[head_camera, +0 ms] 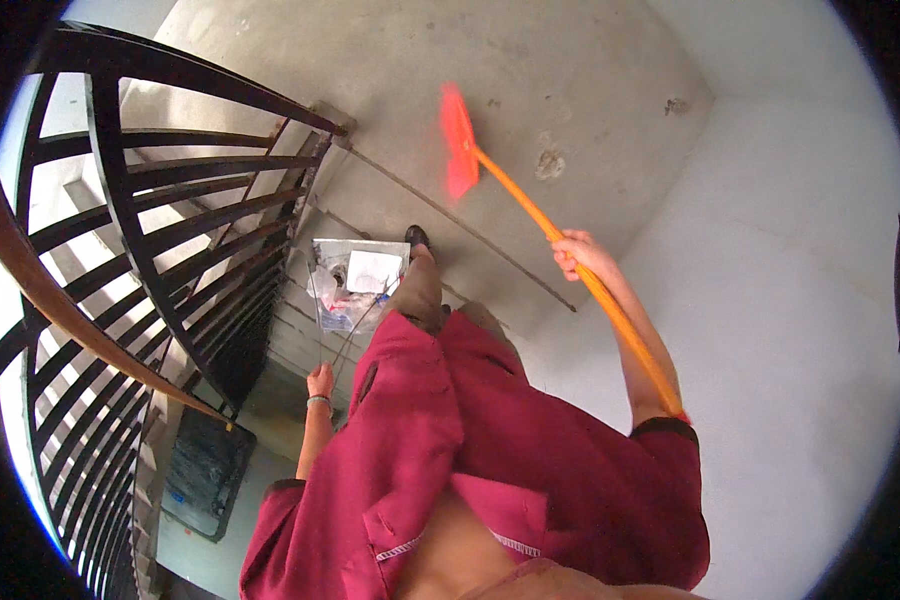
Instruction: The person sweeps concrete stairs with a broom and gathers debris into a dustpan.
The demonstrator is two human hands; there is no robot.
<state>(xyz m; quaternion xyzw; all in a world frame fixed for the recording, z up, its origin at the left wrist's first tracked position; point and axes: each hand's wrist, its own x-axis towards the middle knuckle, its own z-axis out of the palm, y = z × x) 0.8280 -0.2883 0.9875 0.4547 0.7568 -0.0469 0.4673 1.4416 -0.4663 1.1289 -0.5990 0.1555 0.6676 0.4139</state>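
Note:
My right hand [586, 255] is closed around the orange handle of a broom [525, 201], whose upper end lies along my forearm. The broom's red head [460, 146] is blurred, over the concrete landing. Low on the left, my left hand [320, 380] grips the thin wire handle [316, 315] of a dustpan [325, 247]. That pan hangs or rests over the stairs beside my leg; I cannot tell which. In it lie a white flat piece [375, 271], perhaps paper or card, crumpled clear plastic [319, 288] and other litter.
A black metal stair railing [139, 247] with a brown handrail [82, 337] runs along the left. Concrete steps [300, 300] descend beneath me from the landing edge [457, 220]. A pale wall [780, 300] stands on the right. A dark framed panel [208, 472] is at lower left.

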